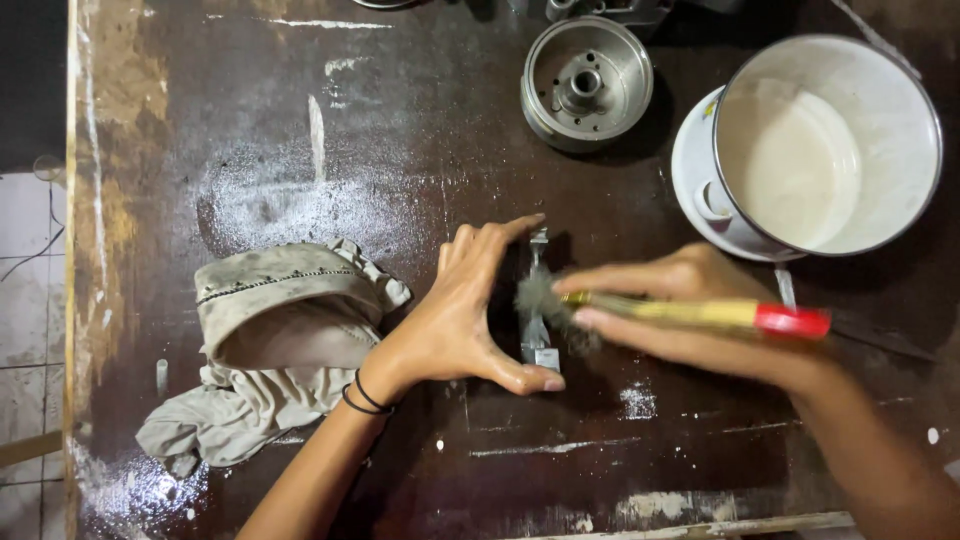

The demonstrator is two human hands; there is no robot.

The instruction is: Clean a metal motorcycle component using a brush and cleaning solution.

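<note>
Dark, worn wooden tabletop [300, 120], streaked with white residue and scuffed bare along its left edge, fills the view; pale floor tiles [25, 300] show beyond that edge. Left of centre lies a crumpled, soiled beige cloth [280, 330], close to the left wrist but not touching the workpiece. At the top centre sits a round metal drum part [587, 84] with a central hub, open side up, well apart from the hands. To the upper right stands a white bucket [880, 110] holding cloudy whitish liquid, resting on a white lid or dish [690, 160] that projects at its left side; it is near the right hand but clear of it. The small metal bracket [537, 330] lies flat near the table's centre, its long axis running roughly away from the person, one end pointing toward the drum part and the squared end toward the near edge. The left hand [460, 310] spans it, forefinger at the far end and thumb pressed at the near end, pinning it in place; two dark bands circle that wrist. The right hand [690, 300] is closed around a brush [690, 314] with a yellow handle and red end, held crosswise to the bracket, its bristles blurred against the bracket's middle. Nothing lies between the brush and the bracket.
</note>
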